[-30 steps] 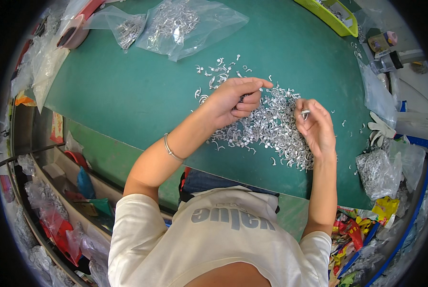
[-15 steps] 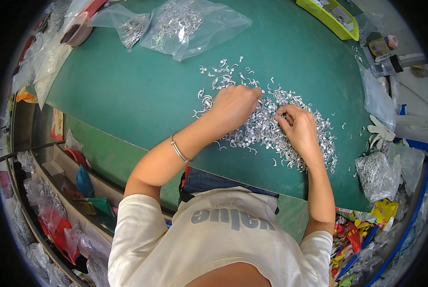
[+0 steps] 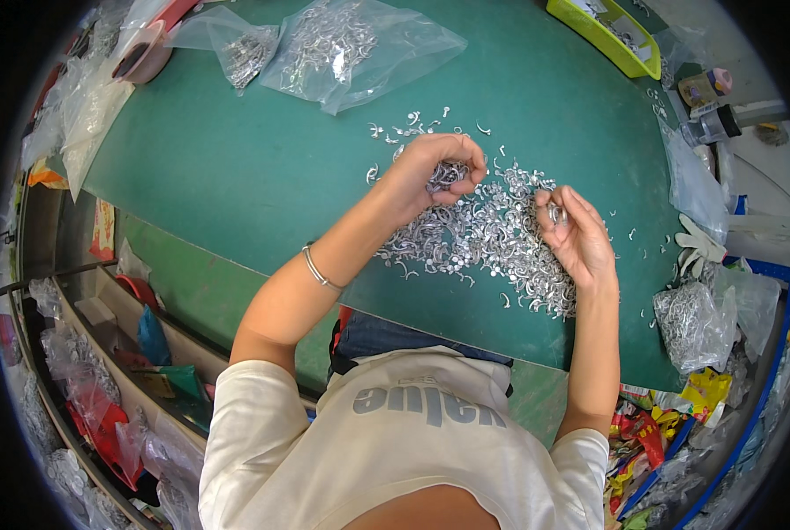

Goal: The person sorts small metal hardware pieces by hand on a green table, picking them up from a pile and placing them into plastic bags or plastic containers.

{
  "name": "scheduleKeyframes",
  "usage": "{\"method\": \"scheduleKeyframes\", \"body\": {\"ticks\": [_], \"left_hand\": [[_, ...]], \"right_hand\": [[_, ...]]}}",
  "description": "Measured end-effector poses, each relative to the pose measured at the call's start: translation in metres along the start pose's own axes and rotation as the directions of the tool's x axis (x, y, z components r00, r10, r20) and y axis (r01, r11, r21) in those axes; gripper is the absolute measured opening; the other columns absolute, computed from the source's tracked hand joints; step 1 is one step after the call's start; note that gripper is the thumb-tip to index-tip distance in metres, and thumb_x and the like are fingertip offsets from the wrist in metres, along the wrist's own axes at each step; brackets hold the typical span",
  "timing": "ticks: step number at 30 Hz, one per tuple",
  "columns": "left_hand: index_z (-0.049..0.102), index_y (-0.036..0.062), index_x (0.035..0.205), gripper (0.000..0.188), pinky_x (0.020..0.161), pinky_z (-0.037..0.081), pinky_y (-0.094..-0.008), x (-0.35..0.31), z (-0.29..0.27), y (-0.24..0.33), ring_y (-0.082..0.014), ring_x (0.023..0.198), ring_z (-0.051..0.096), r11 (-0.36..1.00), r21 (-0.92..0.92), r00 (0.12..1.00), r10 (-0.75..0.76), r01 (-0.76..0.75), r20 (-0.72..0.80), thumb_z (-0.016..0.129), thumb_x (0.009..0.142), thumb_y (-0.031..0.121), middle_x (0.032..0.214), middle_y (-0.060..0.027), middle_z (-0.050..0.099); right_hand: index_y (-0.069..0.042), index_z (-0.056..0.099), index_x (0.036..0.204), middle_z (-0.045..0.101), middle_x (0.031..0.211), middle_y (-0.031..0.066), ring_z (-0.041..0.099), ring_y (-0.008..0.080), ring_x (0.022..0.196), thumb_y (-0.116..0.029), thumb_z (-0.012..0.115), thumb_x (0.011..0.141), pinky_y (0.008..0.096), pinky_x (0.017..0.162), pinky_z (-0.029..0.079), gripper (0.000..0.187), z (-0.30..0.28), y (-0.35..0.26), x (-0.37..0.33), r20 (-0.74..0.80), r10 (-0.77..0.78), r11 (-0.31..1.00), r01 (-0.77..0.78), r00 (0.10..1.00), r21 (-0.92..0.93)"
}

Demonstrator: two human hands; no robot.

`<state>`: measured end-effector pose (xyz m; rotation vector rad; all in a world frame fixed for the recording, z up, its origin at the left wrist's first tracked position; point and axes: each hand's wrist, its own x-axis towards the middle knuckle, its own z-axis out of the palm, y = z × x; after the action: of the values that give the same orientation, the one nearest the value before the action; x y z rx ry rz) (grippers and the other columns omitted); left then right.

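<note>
A spread pile of small, shiny, curved metal pieces [image 3: 492,230] lies on the green table. Over its upper left part, my left hand [image 3: 439,168] is cupped, fingers curled around a handful of these pieces; some show in its palm. At the pile's right side my right hand [image 3: 580,234] is turned partly palm up. Its thumb and bent fingers hold at least one curved metal piece [image 3: 556,213]; how many more is hidden. The hands are apart from each other.
Clear plastic bags of metal pieces [image 3: 328,57] lie at the table's far side. A yellow-green basket [image 3: 602,35] stands far right. To the right are a white glove [image 3: 700,240] and a filled plastic bag [image 3: 691,327]. A pink bowl [image 3: 152,62] sits far left; shelving with packages [image 3: 139,353] is below left.
Both hands have lifted and turned from fingers down in the pile to palms partly showing. Metal pieces are now visible in each. My right hand has shifted slightly right.
</note>
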<state>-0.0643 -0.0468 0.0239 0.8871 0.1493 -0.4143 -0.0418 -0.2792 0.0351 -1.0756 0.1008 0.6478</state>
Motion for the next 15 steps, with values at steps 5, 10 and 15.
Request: {"method": "scheduleKeyframes", "body": {"ticks": [5,10,15], "left_hand": [[0.057,-0.0004,0.096,0.026,0.038,0.023,-0.0175,0.002,-0.002,-0.005,-0.0051,0.048,0.034,0.99,0.137,0.998,-0.012,0.019,-0.055,0.047,0.095,0.024,0.063,0.0005,0.045],[0.058,-0.0013,0.104,0.024,0.038,0.023,-0.017,0.002,0.0,-0.007,-0.0033,0.049,0.033,0.978,0.207,0.999,0.01,-0.001,-0.045,0.049,0.095,0.02,0.062,0.0027,0.044],[0.058,-0.0011,0.105,0.025,0.039,0.023,-0.0167,0.001,-0.001,-0.005,-0.0032,0.05,0.032,0.988,0.153,0.999,-0.007,0.014,-0.046,0.05,0.095,0.02,0.062,0.0035,0.042]], "right_hand": [[-0.004,0.068,0.092,0.045,0.058,-0.0019,0.04,0.0076,0.054,-0.013,0.07,0.078,0.0233,0.05,0.034,0.017,-0.002,0.01,0.009,0.019,-0.329,0.43,0.168,0.944,-0.887],[-0.004,0.067,0.087,0.04,0.056,0.0018,0.039,0.0088,0.049,-0.011,0.07,0.077,0.026,0.05,0.036,0.013,0.007,0.026,0.015,0.315,-0.517,-0.147,0.279,0.796,-0.949],[-0.001,0.062,0.082,0.051,0.07,-0.0008,0.044,0.0099,0.056,-0.009,0.06,0.085,0.0233,0.052,0.037,0.009,0.007,-0.006,0.004,-0.087,-0.082,0.775,0.008,0.993,-0.632]]}}
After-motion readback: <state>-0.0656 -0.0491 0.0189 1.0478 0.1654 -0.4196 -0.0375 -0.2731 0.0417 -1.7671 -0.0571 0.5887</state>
